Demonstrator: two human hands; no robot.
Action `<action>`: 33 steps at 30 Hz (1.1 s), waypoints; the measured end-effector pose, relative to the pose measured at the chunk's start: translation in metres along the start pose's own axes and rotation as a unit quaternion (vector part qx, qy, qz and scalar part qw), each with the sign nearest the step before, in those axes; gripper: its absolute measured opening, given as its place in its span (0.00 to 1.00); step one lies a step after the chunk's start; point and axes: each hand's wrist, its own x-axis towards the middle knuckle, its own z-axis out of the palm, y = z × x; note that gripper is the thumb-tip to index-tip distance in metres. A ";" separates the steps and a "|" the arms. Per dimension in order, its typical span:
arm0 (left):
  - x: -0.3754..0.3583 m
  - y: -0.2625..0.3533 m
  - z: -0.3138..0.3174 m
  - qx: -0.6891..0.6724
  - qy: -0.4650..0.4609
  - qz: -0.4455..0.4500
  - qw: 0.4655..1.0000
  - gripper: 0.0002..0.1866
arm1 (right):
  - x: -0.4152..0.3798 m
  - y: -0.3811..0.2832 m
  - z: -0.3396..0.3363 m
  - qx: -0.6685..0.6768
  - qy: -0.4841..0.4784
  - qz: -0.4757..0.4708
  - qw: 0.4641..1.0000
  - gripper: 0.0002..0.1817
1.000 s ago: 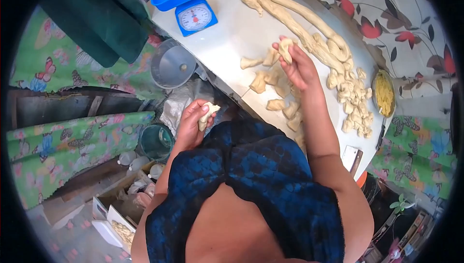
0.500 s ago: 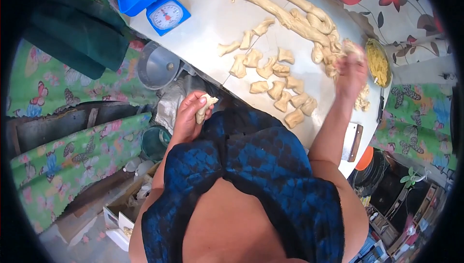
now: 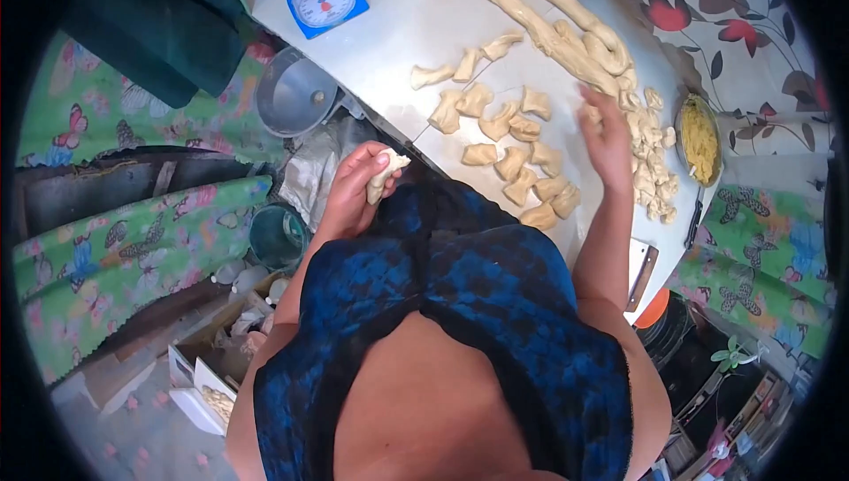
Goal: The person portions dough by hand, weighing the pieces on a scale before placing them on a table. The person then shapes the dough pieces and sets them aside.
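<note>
My left hand is closed around a small piece of dough, held off the table's near edge. Over the table, my right hand has bent fingers near the end of the long dough strands; its fingertips are blurred, and whether they hold anything is unclear. Between my hands, several cut dough chunks lie on the white table. A heap of smaller dough bits is just right of my right hand.
A blue scale stands at the table's back left. At the right are a bowl of yellow filling, a dark-handled knife and a scraper with a brown handle. A metal pot sits below the left edge.
My right hand has moved left and nearer, away from beside the yellow bowl, uncovering the small dough bits. The view has shifted slightly. My left hand still holds its dough.
</note>
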 end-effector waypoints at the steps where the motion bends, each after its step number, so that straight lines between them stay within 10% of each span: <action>1: 0.000 -0.001 0.001 0.001 0.004 0.002 1.000 0.06 | 0.006 -0.007 0.009 -0.027 -0.076 -0.026 0.996 0.24; 7: -0.002 -0.005 -0.005 -0.007 0.021 -0.013 1.000 0.05 | 0.045 0.009 0.046 -0.204 -0.148 -0.100 0.963 0.15; 9: -0.003 -0.004 -0.007 0.001 0.029 0.003 1.000 0.05 | 0.061 -0.005 0.047 -0.105 -0.265 0.068 0.956 0.15; 14: -0.003 0.000 -0.015 -0.014 0.038 -0.016 0.999 0.04 | 0.126 -0.072 0.056 0.319 -0.149 -0.014 0.936 0.14; 18: -0.002 0.001 -0.016 -0.017 0.038 -0.019 0.999 0.04 | 0.196 -0.158 0.071 0.329 -0.133 -0.194 0.915 0.14; 33: -0.019 0.004 -0.040 -0.074 0.084 0.022 0.993 0.07 | 0.323 -0.246 0.221 -0.053 -0.199 -0.298 0.932 0.11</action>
